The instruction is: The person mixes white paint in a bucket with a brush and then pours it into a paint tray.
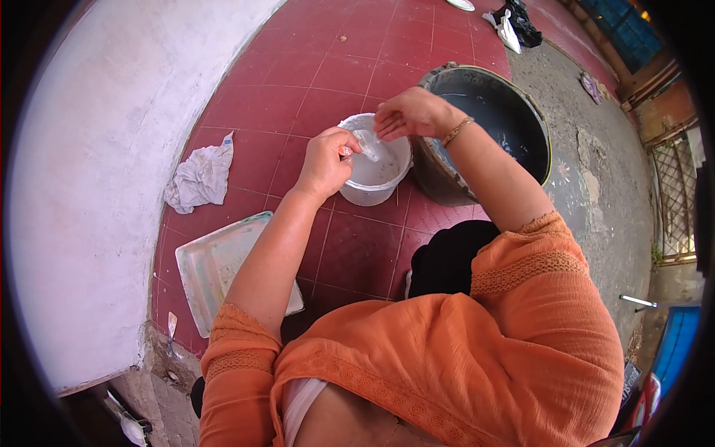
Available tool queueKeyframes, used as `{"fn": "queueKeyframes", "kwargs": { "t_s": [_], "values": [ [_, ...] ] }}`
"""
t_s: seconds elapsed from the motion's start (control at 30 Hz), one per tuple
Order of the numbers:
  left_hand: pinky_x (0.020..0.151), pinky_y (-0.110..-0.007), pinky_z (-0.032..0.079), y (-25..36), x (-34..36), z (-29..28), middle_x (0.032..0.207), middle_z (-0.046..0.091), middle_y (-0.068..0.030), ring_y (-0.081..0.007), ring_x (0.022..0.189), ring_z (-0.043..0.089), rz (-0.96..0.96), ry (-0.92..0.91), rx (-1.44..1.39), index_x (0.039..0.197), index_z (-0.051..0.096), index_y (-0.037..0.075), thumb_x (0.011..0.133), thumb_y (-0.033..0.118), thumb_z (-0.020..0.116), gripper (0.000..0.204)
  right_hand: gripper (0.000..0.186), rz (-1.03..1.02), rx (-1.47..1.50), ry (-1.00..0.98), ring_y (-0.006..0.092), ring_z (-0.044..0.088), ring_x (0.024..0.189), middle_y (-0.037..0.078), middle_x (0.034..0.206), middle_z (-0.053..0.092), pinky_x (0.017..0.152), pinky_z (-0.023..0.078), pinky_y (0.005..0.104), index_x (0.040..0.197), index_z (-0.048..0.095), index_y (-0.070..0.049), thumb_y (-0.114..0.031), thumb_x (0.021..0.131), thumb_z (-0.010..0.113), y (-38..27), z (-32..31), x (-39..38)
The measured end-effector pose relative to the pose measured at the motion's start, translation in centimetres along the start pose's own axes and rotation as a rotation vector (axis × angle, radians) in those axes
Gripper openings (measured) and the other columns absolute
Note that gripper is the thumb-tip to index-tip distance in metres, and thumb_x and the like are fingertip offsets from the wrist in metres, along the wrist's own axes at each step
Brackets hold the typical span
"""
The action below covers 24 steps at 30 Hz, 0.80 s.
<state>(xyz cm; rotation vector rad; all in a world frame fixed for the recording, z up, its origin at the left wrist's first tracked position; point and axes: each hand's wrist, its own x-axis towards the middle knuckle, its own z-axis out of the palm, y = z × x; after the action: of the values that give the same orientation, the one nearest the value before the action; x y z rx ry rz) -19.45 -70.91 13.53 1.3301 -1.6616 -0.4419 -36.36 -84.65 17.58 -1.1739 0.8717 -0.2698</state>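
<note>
A small white bucket (370, 195) with white liquid inside stands on the red tiled floor. Both my hands are over it. My left hand (326, 162) is closed around one end of a small clear plastic pouch (367, 143), with a bit of orange showing at the fingers. My right hand (411, 113), with a bangle on its wrist, pinches the pouch's other end from above. The pouch hangs over the bucket's opening, tilted down into it.
A large dark tub (546, 141) of murky water stands just right of the bucket. A white paint tray (212, 264) lies under my left arm, a crumpled white rag (201, 177) beside the white wall (97, 186). Bags (514, 22) lie far off.
</note>
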Motion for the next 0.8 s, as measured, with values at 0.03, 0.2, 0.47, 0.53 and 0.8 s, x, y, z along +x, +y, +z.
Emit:
{"fn": "queueKeyframes", "kwargs": {
  "t_s": [0.03, 0.2, 0.47, 0.53, 0.8],
  "values": [
    [0.069, -0.033, 0.048, -0.2, -0.2, -0.3, 0.083, 0.062, -0.0117, -0.0268, 0.078, 0.061, -0.003, 0.003, 0.004, 0.073, 0.062, 0.002, 0.065, -0.013, 0.054, 0.018, 0.027, -0.077, -0.009, -0.042, 0.0297, 0.065, 0.079, 0.021, 0.086, 0.064, 0.074, 0.056, 0.0363, 0.090, 0.060, 0.012, -0.014, 0.087, 0.053, 0.0, -1.5, -0.2],
    [0.078, -0.032, 0.047, -0.7, -0.8, -0.8, 0.091, 0.063, -0.0103, -0.0249, 0.089, 0.061, -0.034, -0.023, 0.000, 0.074, 0.061, 0.002, 0.065, -0.013, 0.054, 0.019, 0.019, -0.096, -0.038, 0.577, 0.0296, 0.064, 0.067, 0.018, 0.075, 0.062, 0.063, 0.056, 0.0386, 0.081, 0.059, 0.008, -0.009, 0.082, 0.049, -0.1, -8.9, -3.0],
    [0.078, -0.030, 0.048, -1.2, -1.1, -1.0, 0.090, 0.064, -0.0095, -0.0216, 0.087, 0.062, -0.193, -0.026, -0.063, 0.074, 0.062, 0.002, 0.068, -0.011, 0.056, 0.015, 0.026, 0.165, 0.276, 0.603, 0.0334, 0.062, 0.091, 0.022, 0.099, 0.058, 0.072, 0.055, 0.0408, 0.105, 0.049, 0.008, -0.012, 0.090, 0.044, 10.5, -16.5, -1.2],
    [0.078, -0.030, 0.048, -1.1, -1.0, -1.0, 0.090, 0.064, -0.0093, -0.0207, 0.087, 0.062, -0.221, -0.029, -0.055, 0.075, 0.062, 0.002, 0.069, -0.010, 0.056, 0.014, 0.026, 0.114, 0.261, 0.464, 0.0315, 0.062, 0.090, 0.020, 0.095, 0.059, 0.073, 0.055, 0.0387, 0.106, 0.049, 0.007, -0.013, 0.091, 0.043, 10.8, -17.9, -1.0],
    [0.064, -0.030, 0.048, 0.4, -0.6, -1.0, 0.080, 0.062, -0.0126, -0.0217, 0.071, 0.062, -0.223, -0.014, -0.043, 0.076, 0.064, 0.002, 0.069, -0.005, 0.057, 0.011, 0.025, 0.013, 0.413, -0.013, 0.0290, 0.064, 0.074, 0.018, 0.079, 0.062, 0.069, 0.057, 0.0329, 0.095, 0.056, 0.010, -0.013, 0.089, 0.048, -0.9, -5.0, -2.1]
  ]
}}
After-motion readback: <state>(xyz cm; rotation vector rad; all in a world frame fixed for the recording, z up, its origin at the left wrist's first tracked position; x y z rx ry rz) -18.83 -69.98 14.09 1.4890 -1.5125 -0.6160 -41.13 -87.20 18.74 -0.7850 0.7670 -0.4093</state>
